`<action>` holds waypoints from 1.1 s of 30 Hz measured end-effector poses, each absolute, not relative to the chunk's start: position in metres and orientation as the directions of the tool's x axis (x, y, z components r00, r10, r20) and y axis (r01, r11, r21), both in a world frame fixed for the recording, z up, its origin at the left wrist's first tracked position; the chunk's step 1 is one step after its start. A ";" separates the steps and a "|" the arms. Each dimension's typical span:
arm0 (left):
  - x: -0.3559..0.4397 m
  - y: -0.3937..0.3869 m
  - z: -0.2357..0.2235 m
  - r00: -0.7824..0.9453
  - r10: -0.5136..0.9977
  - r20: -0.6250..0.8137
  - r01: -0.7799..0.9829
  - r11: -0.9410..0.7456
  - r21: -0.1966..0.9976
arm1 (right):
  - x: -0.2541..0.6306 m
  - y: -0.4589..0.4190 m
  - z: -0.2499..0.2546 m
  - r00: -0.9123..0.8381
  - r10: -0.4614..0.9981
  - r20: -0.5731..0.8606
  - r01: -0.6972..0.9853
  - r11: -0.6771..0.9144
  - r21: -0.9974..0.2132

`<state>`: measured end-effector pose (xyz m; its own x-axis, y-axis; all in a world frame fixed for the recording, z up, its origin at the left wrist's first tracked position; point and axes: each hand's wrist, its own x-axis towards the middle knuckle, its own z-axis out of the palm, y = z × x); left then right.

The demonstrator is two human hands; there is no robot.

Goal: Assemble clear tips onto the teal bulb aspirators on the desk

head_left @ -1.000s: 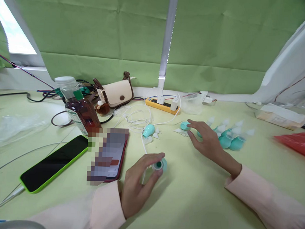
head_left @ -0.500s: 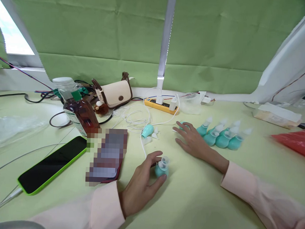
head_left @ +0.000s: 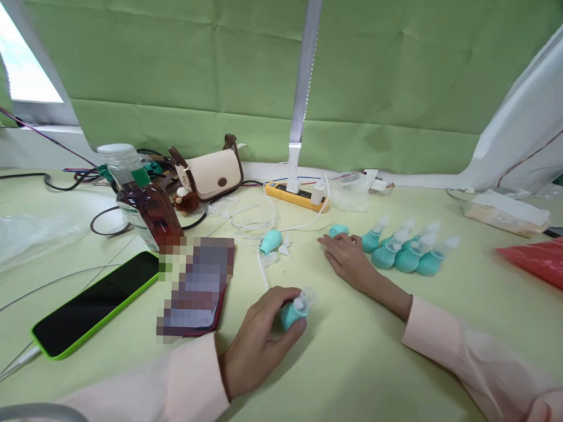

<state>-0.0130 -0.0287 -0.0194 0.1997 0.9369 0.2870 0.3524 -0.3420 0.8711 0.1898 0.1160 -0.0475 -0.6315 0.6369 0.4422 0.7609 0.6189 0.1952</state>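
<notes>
My left hand grips a teal squeeze bulb between thumb and fingers. A clear cup-like collar with a small white piece inside tops this bulb, which leans to the right. My right hand rests palm down farther back, its fingertips drawn close together at the table. Whatever they pinch is hidden. Just behind its knuckles lies a loose teal bulb. To its right stand several teal bulbs with clear pointed tips. Another teal bulb lies between the hands beside small white tips and a clear piece.
On the left are a green-edged phone, a second phone and a bottle of dark liquid. A handbag, a yellow power strip and white cables lie behind. A red plastic bag and tissue pack sit right.
My right hand's spread fingers have drawn together and moved off the loose bulb, which shows more. In my left hand the bulb has tipped to the right.
</notes>
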 end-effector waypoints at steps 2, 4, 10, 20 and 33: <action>-0.013 -0.029 -0.018 0.217 0.930 0.296 0.366 -0.359 0.858 | 0.189 0.116 -0.048 -0.632 0.637 0.441 0.760 0.622 0.191; -0.014 -0.029 -0.017 0.229 0.925 0.302 0.375 -0.371 0.850 | 0.189 0.117 -0.048 -0.635 0.635 0.440 0.756 0.628 0.185; -0.015 -0.030 -0.016 0.211 0.927 0.311 0.366 -0.370 0.854 | 0.189 0.118 -0.047 -0.622 0.636 0.456 0.762 0.625 0.167; -0.015 -0.029 -0.021 0.110 0.942 0.319 0.356 -0.337 0.872 | 0.190 0.120 -0.051 -0.601 0.619 0.506 0.751 0.654 0.093; -0.016 -0.026 -0.017 0.039 0.981 0.190 0.297 -0.193 0.935 | 0.177 0.086 -0.028 -0.450 0.668 0.592 0.597 0.718 -0.356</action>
<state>-0.0160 -0.0260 -0.0170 0.0392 0.9811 0.1897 0.2975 -0.1927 0.9351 0.1766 0.0863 -0.0283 -0.4504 0.6682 0.5922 0.5973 0.7185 -0.3564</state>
